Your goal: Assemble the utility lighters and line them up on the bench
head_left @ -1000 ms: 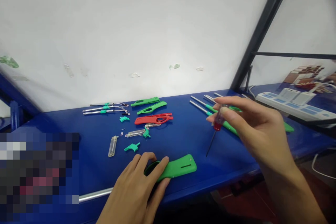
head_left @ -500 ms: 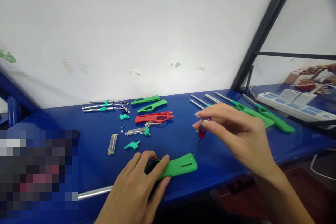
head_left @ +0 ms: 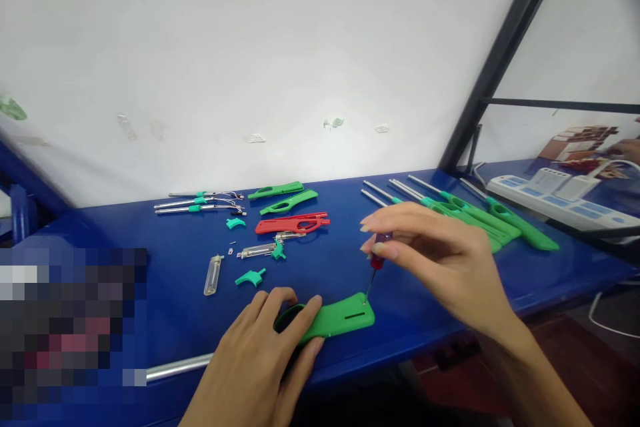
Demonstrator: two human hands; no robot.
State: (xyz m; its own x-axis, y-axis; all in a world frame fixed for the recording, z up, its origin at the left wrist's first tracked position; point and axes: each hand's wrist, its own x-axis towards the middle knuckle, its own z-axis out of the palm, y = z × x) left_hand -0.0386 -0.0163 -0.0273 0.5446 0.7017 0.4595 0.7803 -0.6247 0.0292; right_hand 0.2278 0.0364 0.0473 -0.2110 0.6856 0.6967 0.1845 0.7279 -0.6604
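Green casing (head_left: 337, 321), one: lower centre of frame, on blue bench (head_left: 320, 273); left hand (head_left: 257, 343) pinching it between thumb and fingers. Screwdriver (head_left: 377, 262), one: right of centre, pinched by the right hand's (head_left: 445, 257) fingers, tip at casing's right end.

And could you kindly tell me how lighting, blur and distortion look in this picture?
Head view: the wall is brightest around mid-frame, while the space under the table is dark; head view: the black post leans outward, perhaps from wide-lens stretch; head view: a pixelated block hides part of the lower left; head view: the screwdriver and handle show no strong blur.
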